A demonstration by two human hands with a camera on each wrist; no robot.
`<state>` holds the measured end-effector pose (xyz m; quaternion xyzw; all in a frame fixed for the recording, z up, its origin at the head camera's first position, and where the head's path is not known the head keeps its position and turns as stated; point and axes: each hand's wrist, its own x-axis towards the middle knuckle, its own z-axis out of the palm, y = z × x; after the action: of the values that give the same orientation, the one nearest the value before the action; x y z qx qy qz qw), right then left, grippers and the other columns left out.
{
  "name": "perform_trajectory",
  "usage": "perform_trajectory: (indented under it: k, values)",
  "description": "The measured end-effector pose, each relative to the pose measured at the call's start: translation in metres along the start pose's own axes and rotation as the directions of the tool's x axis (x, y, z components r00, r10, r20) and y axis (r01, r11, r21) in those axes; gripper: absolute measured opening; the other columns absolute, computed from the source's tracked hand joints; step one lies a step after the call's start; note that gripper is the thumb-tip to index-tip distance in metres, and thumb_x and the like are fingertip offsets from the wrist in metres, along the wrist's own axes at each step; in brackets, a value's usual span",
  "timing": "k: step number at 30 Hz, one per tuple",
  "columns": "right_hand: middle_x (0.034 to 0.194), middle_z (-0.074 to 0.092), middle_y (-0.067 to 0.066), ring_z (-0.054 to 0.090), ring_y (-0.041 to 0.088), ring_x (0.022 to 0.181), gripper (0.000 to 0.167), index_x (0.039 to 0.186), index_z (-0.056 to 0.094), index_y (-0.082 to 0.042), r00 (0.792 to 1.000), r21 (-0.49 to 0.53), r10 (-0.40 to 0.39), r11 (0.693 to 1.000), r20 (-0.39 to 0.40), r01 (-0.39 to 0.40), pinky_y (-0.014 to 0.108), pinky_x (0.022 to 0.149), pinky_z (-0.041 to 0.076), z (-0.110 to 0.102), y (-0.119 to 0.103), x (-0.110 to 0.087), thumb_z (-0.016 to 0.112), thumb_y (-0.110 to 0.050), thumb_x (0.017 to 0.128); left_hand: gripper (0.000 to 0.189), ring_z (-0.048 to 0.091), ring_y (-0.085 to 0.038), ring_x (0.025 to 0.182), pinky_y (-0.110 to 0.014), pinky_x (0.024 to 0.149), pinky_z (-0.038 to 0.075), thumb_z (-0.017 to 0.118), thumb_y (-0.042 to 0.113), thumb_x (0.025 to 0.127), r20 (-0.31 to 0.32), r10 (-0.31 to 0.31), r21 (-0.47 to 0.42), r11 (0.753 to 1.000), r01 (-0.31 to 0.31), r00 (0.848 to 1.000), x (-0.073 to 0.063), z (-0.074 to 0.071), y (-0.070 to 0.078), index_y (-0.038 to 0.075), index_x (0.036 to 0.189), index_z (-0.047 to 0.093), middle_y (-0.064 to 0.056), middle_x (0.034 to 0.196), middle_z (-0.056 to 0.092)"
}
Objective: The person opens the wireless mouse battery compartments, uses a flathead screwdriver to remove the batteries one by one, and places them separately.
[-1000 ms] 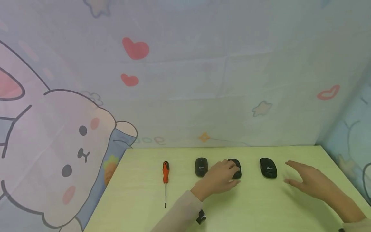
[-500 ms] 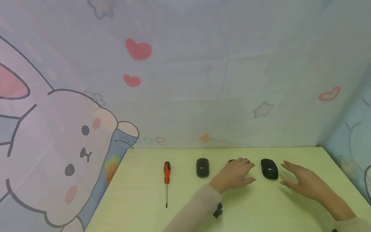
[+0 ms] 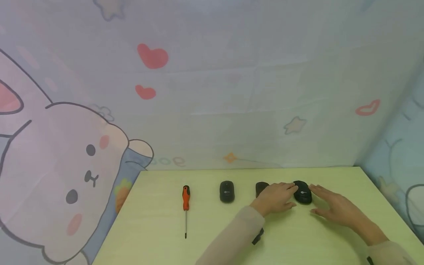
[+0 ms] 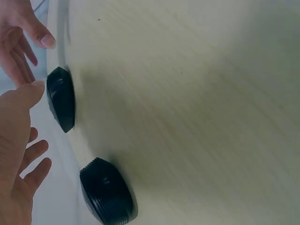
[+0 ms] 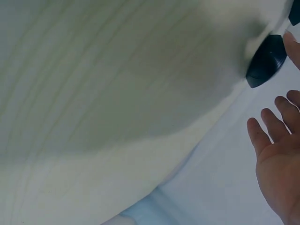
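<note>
My left hand (image 3: 275,198) hovers over the table between two black computer mice, its fingers loosely extended and holding nothing. It partly hides the middle mouse (image 3: 261,187), and its fingertips come close to the left side of the rightmost mouse (image 3: 303,193). On that mouse's other side, my right hand (image 3: 338,208) has its fingers reaching toward it; whether either hand touches it I cannot tell. In the left wrist view the rightmost mouse (image 4: 61,99) lies near both hands. The right wrist view has my right palm (image 5: 281,168) with spread fingers below a mouse (image 5: 267,61).
A third black mouse (image 3: 226,191) sits left of the other two on the pale yellow-green table (image 3: 159,221). Farther left lies a screwdriver (image 3: 186,206) with an orange and black handle. A printed cloth backdrop (image 3: 212,110) rises behind the table's far edge.
My left hand has moved right, off the middle mouse and over to the rightmost one. My right hand has come left, closer to the same mouse.
</note>
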<state>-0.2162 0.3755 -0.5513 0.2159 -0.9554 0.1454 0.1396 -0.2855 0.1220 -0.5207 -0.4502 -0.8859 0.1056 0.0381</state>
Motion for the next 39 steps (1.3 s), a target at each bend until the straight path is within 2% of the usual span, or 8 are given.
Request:
perform_trajectory:
  k: [3,7,10,14,20,28,35,39]
  values:
    - [0.148,0.061,0.024,0.067,0.043,0.125,0.081,0.149,0.056,-0.001,1.0,-0.002,-0.022,1.0,0.001,0.022,0.056,0.093,0.06,0.004,0.003,0.0,0.087,-0.04,0.085,0.064,0.045,-0.003,0.151,-0.017,0.122,0.04,0.047,0.06,0.108,0.005,0.008,0.041,0.999,-0.009,1.0,0.006,0.003,0.003,0.031,0.164,0.036,0.013,0.169,0.039]
    - [0.152,0.057,0.025,0.072,0.038,0.118,0.081,0.15,0.055,0.0,0.999,-0.003,-0.044,0.999,0.014,0.044,0.052,0.09,0.062,0.007,0.004,0.001,0.086,-0.04,0.087,0.068,0.036,-0.003,0.157,-0.017,0.126,0.035,0.043,0.063,0.107,0.064,-0.01,0.087,0.996,0.004,0.998,0.012,0.002,0.01,0.035,0.167,0.027,0.014,0.173,0.029]
    - [0.153,0.056,0.025,0.072,0.038,0.118,0.079,0.15,0.055,0.001,0.998,0.004,-0.051,0.999,0.03,0.051,0.052,0.092,0.061,0.01,0.004,0.003,0.084,-0.041,0.089,0.071,0.029,-0.003,0.16,-0.017,0.128,0.032,0.04,0.065,0.106,0.106,-0.032,0.091,0.996,0.022,0.994,0.015,0.002,0.016,0.034,0.168,0.021,0.016,0.175,0.023]
    - [0.151,0.058,0.025,0.069,0.041,0.122,0.076,0.15,0.054,0.002,0.998,0.024,-0.028,0.999,0.053,0.027,0.055,0.096,0.06,0.016,0.003,0.006,0.082,-0.038,0.091,0.072,0.025,-0.004,0.161,-0.018,0.129,0.03,0.039,0.064,0.106,0.123,-0.033,0.067,0.997,0.025,0.992,0.017,0.009,0.022,0.031,0.168,0.021,0.016,0.175,0.022]
    - [0.149,0.06,0.025,0.069,0.043,0.124,0.073,0.149,0.055,0.003,0.998,0.032,-0.004,0.999,0.058,0.002,0.057,0.099,0.059,0.018,0.004,0.01,0.081,-0.036,0.093,0.073,0.03,-0.005,0.16,-0.018,0.127,0.033,0.044,0.064,0.105,0.097,-0.078,0.028,0.997,0.075,0.992,0.022,0.016,0.024,0.028,0.167,0.027,0.013,0.173,0.028]
    - [0.146,0.063,0.025,0.068,0.045,0.123,0.074,0.148,0.056,0.004,0.999,0.047,0.007,0.999,0.049,-0.009,0.059,0.099,0.058,0.016,0.011,0.013,0.083,-0.036,0.091,0.077,0.035,-0.005,0.158,-0.016,0.123,0.038,0.048,0.065,0.103,0.063,-0.097,0.001,0.995,0.097,0.993,0.034,0.019,0.027,0.025,0.166,0.031,0.011,0.171,0.034]
    - [0.136,0.07,0.024,0.072,0.042,0.116,0.067,0.142,0.062,0.003,0.998,0.021,-0.058,0.998,-0.005,0.058,0.055,0.093,0.061,0.02,0.015,0.014,0.087,-0.024,0.086,0.08,0.037,-0.006,0.157,-0.016,0.121,0.041,0.049,0.065,0.102,0.068,-0.146,-0.065,0.987,0.15,0.987,0.036,0.02,0.032,0.022,0.166,0.031,0.007,0.171,0.035]
    - [0.132,0.072,0.023,0.074,0.041,0.112,0.065,0.14,0.063,0.003,0.996,0.022,-0.078,0.997,-0.032,0.079,0.054,0.091,0.062,0.02,0.015,0.017,0.088,-0.019,0.084,0.074,0.045,-0.006,0.152,-0.016,0.114,0.049,0.052,0.061,0.101,0.003,-0.167,-0.082,0.983,0.167,0.986,0.034,0.021,0.033,0.02,0.162,0.04,0.004,0.167,0.043]
